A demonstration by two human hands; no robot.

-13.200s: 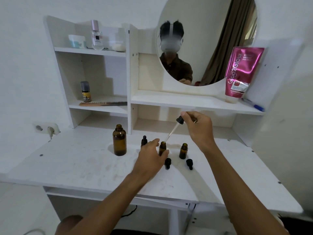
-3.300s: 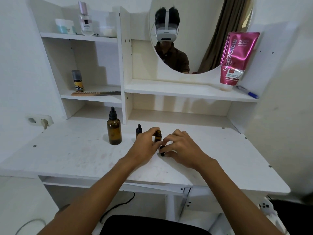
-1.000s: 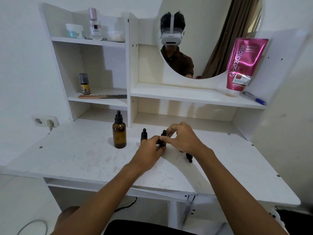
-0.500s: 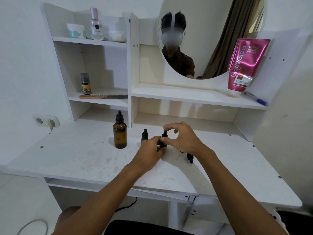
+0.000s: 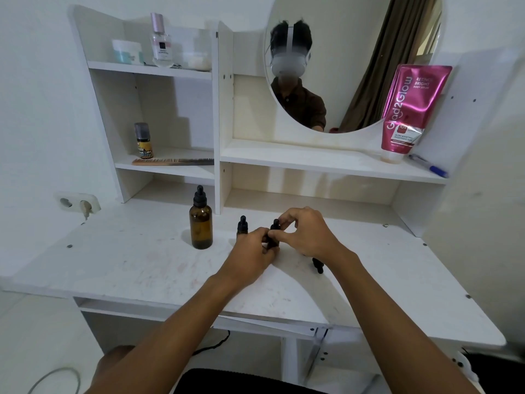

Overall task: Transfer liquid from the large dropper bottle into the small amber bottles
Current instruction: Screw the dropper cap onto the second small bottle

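Head view: the large dropper bottle [image 5: 200, 223] stands capped at ten o'clock of the hands. Left hand [image 5: 251, 253] grips a small amber bottle [image 5: 273, 240] while right hand [image 5: 305, 233] pinches its cap, probably screwing it on. One loose cap [image 5: 318, 265] suggests another bottle remains.

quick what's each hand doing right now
Left hand: closed on the body of the small amber bottle.
Right hand: fingertips pinching that bottle's black dropper cap.
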